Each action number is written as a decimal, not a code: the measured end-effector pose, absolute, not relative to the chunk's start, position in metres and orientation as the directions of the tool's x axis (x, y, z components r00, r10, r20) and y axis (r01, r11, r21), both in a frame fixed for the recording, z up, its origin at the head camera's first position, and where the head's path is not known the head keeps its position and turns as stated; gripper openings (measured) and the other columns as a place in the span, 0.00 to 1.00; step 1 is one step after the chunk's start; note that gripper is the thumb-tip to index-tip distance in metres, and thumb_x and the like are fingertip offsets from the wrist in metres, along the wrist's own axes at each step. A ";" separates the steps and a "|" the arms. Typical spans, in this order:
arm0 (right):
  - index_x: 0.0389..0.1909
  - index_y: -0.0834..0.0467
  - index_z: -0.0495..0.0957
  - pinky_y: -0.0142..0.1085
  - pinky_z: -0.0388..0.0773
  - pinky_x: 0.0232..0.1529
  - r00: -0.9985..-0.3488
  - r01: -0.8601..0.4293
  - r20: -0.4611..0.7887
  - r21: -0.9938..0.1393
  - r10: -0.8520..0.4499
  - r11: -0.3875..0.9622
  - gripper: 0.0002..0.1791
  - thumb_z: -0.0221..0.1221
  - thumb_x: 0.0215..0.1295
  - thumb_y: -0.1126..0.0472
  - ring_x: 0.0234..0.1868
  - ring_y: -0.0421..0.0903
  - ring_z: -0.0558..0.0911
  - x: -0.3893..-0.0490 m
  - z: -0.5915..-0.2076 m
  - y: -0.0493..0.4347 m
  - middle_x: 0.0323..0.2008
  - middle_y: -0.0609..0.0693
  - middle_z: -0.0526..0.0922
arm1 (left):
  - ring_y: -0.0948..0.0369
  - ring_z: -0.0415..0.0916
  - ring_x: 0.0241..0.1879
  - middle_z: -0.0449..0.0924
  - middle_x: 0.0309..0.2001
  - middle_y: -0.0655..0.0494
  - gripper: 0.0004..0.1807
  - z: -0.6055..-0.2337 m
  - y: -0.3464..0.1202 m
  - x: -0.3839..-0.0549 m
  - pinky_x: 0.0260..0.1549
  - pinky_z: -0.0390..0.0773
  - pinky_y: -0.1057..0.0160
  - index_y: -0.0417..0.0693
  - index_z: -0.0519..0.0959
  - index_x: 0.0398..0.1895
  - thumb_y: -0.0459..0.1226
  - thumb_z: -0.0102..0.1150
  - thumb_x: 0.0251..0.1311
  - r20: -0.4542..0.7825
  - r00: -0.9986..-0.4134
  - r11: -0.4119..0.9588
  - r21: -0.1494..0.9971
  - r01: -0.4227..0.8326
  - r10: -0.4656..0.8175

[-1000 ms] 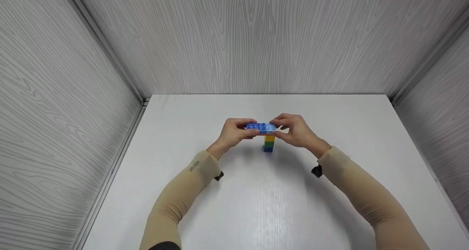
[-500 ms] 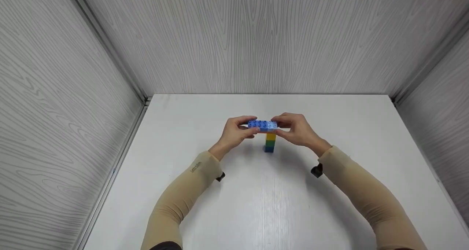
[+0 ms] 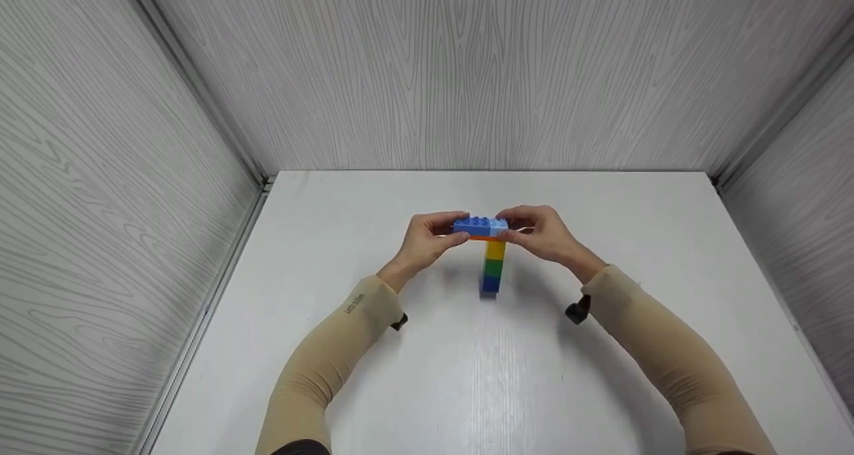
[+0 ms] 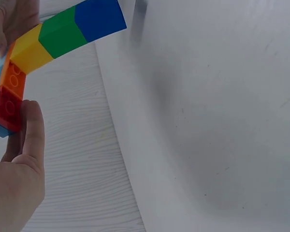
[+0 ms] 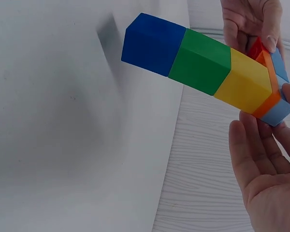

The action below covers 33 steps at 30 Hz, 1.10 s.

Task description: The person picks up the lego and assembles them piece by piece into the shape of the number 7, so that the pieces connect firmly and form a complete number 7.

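Observation:
Both hands hold one joined structure of toy building bricks over the table. Its top row is a blue brick (image 3: 472, 226) beside a light blue brick (image 3: 499, 227), studs up. Beneath lie an orange brick (image 4: 13, 76) and a red brick (image 4: 8, 108), their hollow undersides showing in the left wrist view. A column of yellow (image 5: 244, 82), green (image 5: 200, 63) and dark blue bricks (image 5: 153, 44) hangs from the orange one at the right end. My left hand (image 3: 423, 243) pinches the left end between thumb and fingers. My right hand (image 3: 544, 236) pinches the light blue end.
The white table (image 3: 434, 388) spreads around the hands, with grey wood-grain panels (image 3: 427, 75) at the back and both sides. Shadows of the arms and bricks fall on the tabletop. A small black device (image 3: 578, 310) sits at the right wrist.
The brick structure has risen slightly and tipped, so more of the column's front shows and its dark blue end sits lower in the head view. Both hands keep their hold.

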State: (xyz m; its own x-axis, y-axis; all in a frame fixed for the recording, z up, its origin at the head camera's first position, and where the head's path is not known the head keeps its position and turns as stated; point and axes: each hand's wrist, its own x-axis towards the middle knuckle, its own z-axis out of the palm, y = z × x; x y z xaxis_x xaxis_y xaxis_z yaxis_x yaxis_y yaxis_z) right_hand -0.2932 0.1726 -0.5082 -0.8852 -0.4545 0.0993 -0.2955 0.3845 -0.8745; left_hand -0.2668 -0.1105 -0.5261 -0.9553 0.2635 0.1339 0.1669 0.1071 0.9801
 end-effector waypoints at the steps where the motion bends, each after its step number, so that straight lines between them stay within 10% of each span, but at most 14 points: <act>1: 0.64 0.60 0.88 0.26 0.87 0.59 -0.891 -0.275 0.088 -0.885 -0.445 0.375 0.20 0.73 0.76 0.59 0.55 0.54 0.87 -0.293 -0.509 0.173 0.60 0.60 0.91 | 0.56 0.89 0.55 0.91 0.65 0.44 0.22 -0.526 -0.110 -0.267 0.58 0.92 0.64 0.47 0.88 0.68 0.31 0.73 0.73 0.131 -0.956 0.099 0.982 0.162 0.264; 23: 0.83 0.56 0.66 0.31 0.89 0.58 -0.884 -0.001 -0.103 -0.975 -0.457 0.221 0.46 0.76 0.66 0.67 0.61 0.53 0.85 -0.265 -0.551 0.166 0.64 0.59 0.81 | 0.55 0.93 0.51 0.90 0.63 0.40 0.22 -0.531 -0.114 -0.276 0.57 0.93 0.56 0.47 0.86 0.71 0.35 0.72 0.75 -0.008 -0.985 -0.020 1.000 -0.011 0.172; 33: 0.85 0.53 0.61 0.35 0.93 0.52 -0.894 0.109 -0.206 -0.961 -0.399 0.253 0.49 0.75 0.67 0.65 0.57 0.50 0.85 -0.259 -0.558 0.166 0.64 0.60 0.79 | 0.33 0.83 0.68 0.83 0.72 0.41 0.30 -0.538 -0.112 -0.285 0.57 0.93 0.61 0.51 0.79 0.79 0.33 0.71 0.76 -0.092 -0.959 0.040 0.996 -0.085 0.269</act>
